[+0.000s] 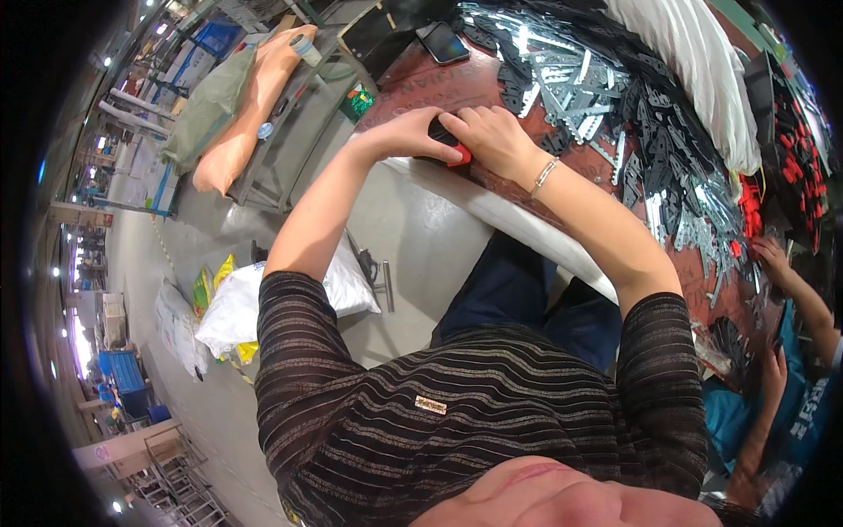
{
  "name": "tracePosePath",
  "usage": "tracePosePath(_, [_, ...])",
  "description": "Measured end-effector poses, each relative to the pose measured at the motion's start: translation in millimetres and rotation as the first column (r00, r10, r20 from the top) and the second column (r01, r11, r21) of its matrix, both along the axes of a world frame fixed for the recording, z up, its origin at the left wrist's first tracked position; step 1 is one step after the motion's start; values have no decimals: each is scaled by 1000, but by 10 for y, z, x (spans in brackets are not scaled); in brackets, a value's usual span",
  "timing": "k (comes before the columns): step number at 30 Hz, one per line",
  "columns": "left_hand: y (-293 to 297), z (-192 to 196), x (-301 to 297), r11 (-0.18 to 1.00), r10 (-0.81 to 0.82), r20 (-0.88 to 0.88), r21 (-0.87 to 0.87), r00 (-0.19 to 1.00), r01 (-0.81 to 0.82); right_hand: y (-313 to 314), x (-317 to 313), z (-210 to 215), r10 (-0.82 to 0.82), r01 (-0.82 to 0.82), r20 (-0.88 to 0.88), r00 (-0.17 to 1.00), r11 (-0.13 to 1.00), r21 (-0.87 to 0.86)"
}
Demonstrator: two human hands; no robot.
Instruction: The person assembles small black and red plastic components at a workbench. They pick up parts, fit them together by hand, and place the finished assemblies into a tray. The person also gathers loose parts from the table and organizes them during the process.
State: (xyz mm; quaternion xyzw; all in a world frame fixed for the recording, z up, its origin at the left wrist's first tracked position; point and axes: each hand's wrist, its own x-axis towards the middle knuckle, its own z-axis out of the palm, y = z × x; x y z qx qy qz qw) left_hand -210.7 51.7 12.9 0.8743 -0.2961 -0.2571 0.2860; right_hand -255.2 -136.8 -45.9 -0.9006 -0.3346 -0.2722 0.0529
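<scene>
Left hand [406, 134] curled around one side of a small black piece with a bright red part [459, 156], right hand [493, 140] closing over it from the other side; both hands grasp the piece together, above the near edge of a reddish-brown worktable [474, 81] with a pale rim; the exact fingertip contact is too small for me to tell from where I stand. On the table, toward its far side, lie a loose heap of shiny silver metal strips [575, 97] and, among and beyond them, flat black slotted plates [648, 119]; at the table's right lie small bright red pieces [749, 206], with a co-worker's bare hand [773, 256] near them; at the table's far left lies a dark rectangular phone [444, 44]. Progress, as I judge it: one piece is in hand, its black and red parts already together, though whether it is finished I cannot tell; the many loose strips and plates on the table suggest that much remains.
</scene>
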Motion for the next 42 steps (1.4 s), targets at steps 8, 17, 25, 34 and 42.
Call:
tracePosePath(8, [-223, -190, -220, 989, 11, 209, -149, 978, 21, -355, -192, 87, 236, -86, -431, 871, 937, 339])
tracePosePath(17, [-183, -414, -372, 983, 30, 371, -180, 928, 41, -426, -163, -95, 222, -76, -339, 914, 916, 394])
tracePosePath(25, [-143, -386, -434, 982, 76, 421, -186, 904, 4, -317, -294, -74, 50, 48, -405, 913, 972, 228])
tracePosePath(34, [-15, -526, -463, 931, 147, 342, -364, 928, -13, -207, -548, 72, -32, 80, -275, 961, 983, 166])
tracePosePath(42, [-66, -573, -439, 926, 103, 359, -376, 928, 43, -639, -350, -46, 267, 103, -488, 831, 788, 607])
